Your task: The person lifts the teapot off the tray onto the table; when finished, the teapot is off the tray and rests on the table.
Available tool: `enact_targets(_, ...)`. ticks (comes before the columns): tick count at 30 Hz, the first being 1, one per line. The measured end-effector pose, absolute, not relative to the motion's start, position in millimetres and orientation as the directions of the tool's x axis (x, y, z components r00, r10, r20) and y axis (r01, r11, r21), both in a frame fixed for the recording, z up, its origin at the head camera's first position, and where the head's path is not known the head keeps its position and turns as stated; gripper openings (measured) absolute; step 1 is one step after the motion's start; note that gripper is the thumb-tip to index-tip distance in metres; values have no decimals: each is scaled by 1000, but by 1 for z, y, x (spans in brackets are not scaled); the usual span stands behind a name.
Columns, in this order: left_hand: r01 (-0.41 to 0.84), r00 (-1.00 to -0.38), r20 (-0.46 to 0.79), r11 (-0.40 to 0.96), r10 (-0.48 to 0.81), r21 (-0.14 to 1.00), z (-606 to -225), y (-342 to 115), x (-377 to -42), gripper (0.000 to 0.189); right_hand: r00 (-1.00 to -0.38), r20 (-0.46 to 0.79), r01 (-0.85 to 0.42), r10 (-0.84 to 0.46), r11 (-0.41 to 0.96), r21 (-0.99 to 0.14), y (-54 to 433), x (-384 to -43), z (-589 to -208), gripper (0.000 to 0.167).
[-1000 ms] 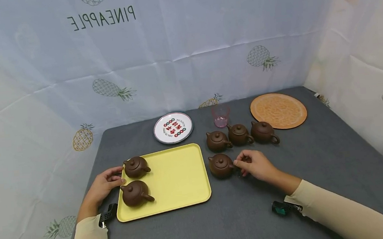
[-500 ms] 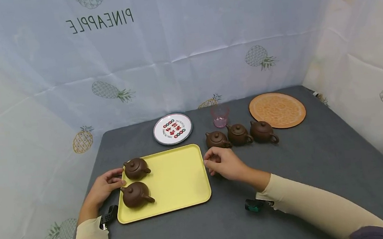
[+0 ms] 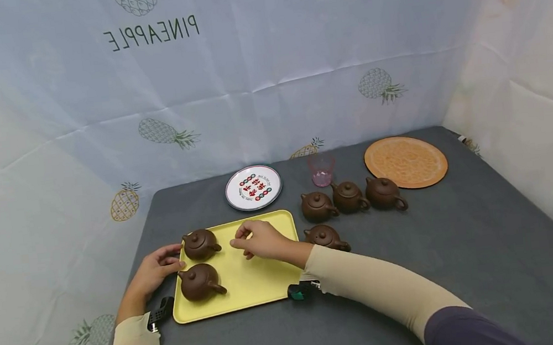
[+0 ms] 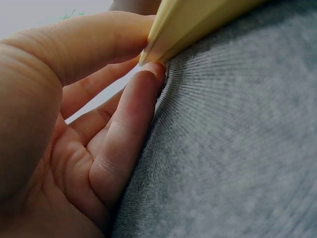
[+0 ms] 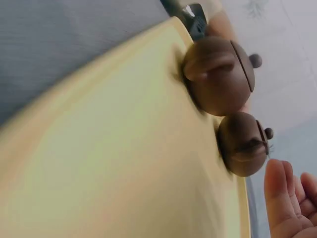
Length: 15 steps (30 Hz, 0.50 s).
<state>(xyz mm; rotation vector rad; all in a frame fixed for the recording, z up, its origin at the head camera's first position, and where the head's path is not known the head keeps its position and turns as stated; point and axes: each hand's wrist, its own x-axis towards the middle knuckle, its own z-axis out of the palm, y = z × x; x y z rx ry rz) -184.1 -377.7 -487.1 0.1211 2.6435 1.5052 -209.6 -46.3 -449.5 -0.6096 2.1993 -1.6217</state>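
Note:
Two brown teapots, a rear one point(image 3: 200, 244) and a front one point(image 3: 200, 282), stand on the left part of the yellow tray point(image 3: 252, 280). My left hand point(image 3: 154, 270) grips the tray's left rim; in the left wrist view the thumb point(image 4: 109, 37) lies against the rim, with curled fingers below it. Over the tray's upper middle is my right hand point(image 3: 263, 241), fingers loosely bent and holding nothing. A single brown teapot point(image 3: 324, 235) stands just right of the tray, partly hidden by the right sleeve. Right wrist view: both tray teapots point(image 5: 218, 74) appear beyond the right fingers point(image 5: 278, 191).
Behind the single teapot, three more brown teapots point(image 3: 348, 196) stand in a row. A pink clear glass point(image 3: 321, 169) is behind them. A white plate with red writing point(image 3: 253, 188) lies behind the tray, and a round orange-brown mat point(image 3: 406, 162) lies at the back right.
My right hand has left the single teapot's handle and moved left over the tray, empty. That teapot's handle now points more toward the front right. The left hand stays at the rim.

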Motion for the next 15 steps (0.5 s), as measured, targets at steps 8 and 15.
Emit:
enact_targets(8,12,-993,-53,516,110,857,-489,-381,-182,56,-853,-70,-110,-518,310,-944,-96,-222,-455,20)
enact_targets(15,18,-991,-49,496,122,868,-488,-380,-183,57,-869,-95,-110,-486,377,-920,-117,-227,-467,20)
